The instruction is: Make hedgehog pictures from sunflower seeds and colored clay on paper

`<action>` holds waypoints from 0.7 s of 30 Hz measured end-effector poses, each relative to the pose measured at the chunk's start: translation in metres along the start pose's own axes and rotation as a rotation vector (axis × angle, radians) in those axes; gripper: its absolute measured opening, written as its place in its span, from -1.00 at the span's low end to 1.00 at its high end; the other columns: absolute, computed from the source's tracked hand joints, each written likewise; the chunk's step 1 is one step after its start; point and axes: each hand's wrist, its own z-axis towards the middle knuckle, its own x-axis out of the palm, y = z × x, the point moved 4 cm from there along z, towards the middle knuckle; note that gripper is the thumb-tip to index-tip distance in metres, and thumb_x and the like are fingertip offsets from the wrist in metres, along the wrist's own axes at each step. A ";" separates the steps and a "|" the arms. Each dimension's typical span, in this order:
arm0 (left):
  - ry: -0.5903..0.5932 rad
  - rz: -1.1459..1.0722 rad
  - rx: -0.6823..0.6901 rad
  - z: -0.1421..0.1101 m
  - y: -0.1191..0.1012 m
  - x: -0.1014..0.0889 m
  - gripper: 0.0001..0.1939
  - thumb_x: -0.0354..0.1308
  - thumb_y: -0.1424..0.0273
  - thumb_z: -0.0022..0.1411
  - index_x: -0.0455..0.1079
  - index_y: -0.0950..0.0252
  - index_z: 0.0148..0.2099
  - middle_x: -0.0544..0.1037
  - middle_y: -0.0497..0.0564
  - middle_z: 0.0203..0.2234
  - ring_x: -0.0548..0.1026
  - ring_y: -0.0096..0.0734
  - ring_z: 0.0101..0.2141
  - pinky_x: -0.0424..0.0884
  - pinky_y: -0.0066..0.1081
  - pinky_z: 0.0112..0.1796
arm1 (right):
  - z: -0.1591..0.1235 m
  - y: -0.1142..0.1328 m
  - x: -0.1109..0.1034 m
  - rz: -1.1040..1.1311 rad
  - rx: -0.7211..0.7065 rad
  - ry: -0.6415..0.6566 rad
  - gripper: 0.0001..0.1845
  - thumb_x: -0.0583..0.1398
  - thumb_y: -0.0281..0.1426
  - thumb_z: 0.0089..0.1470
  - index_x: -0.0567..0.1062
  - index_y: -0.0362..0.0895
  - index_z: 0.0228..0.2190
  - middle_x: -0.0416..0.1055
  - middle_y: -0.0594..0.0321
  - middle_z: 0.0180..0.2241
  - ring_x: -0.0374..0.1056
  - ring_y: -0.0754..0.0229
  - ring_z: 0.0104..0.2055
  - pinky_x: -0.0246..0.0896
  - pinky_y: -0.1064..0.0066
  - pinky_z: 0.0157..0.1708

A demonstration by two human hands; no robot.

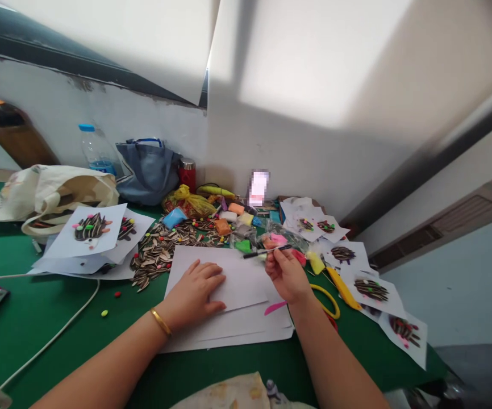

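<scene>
Wall (50,96): pale, standing behind the table (11,255)
Table: green, running up to the wall
Paper (246,287): white sheets stacked at the near middle of the table
Seeds (173,244): striped, heaped just beyond the paper, to its left
Left hand (197,289): open, palm down on the paper
Right hand (288,275): closed in a pinch around the pen (259,253)
Pen: dark, slanting near the paper's far right corner

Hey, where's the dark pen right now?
In the head view, the pen is just right of centre, held in the right hand by the white paper's far right corner, its left end appearing near the green lump.
</scene>
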 end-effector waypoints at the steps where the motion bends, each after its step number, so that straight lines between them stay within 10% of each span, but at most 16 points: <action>1: -0.002 -0.005 -0.003 -0.001 0.001 -0.001 -0.37 0.30 0.08 0.05 0.34 0.12 0.15 0.39 0.11 0.12 0.26 -0.03 0.18 -0.13 0.07 0.27 | 0.000 -0.005 -0.001 -0.004 -0.010 -0.025 -0.71 0.40 -0.28 -0.09 0.46 -0.07 -0.34 0.34 0.43 -0.53 0.24 0.42 -0.53 0.20 0.62 -0.54; 5: 0.006 -0.016 -0.008 -0.001 0.003 0.001 -0.29 0.33 0.07 -0.01 0.31 0.13 0.19 0.37 0.12 0.14 0.25 -0.01 0.18 -0.16 0.07 0.27 | -0.005 -0.022 0.005 -0.027 -0.016 0.002 -0.68 0.37 -0.24 -0.06 0.33 -0.02 -0.40 0.22 0.49 -0.61 0.21 0.39 -0.56 0.18 0.58 -0.55; 9: 0.004 -0.021 -0.001 0.001 0.002 0.004 -0.28 0.33 0.06 -0.01 0.31 0.14 0.19 0.37 0.13 0.14 0.25 0.00 0.18 -0.16 0.08 0.27 | -0.006 -0.038 0.025 -0.187 0.097 0.171 -0.67 0.11 -0.02 0.15 0.37 0.06 -0.16 0.47 0.30 -0.32 0.44 0.16 -0.19 0.39 0.23 -0.20; 14: -0.002 -0.028 0.007 -0.001 0.003 0.006 -0.28 0.34 0.06 -0.01 0.31 0.14 0.19 0.37 0.13 0.14 0.26 0.00 0.18 -0.17 0.09 0.26 | 0.001 -0.030 0.030 -0.498 -0.215 0.109 -0.60 0.15 -0.04 0.11 0.44 -0.01 -0.13 0.46 0.16 -0.08 0.32 0.05 0.08 0.26 0.17 0.03; 21: 0.004 -0.054 0.018 -0.001 0.005 0.004 -0.28 0.31 0.03 0.01 0.31 0.13 0.19 0.38 0.11 0.15 0.26 -0.02 0.18 -0.16 0.07 0.26 | -0.015 -0.035 0.000 -0.537 -0.232 -0.021 -0.83 0.23 -0.26 0.05 0.42 -0.07 -0.32 0.35 0.40 -0.54 0.30 0.30 -0.48 0.18 0.48 -0.46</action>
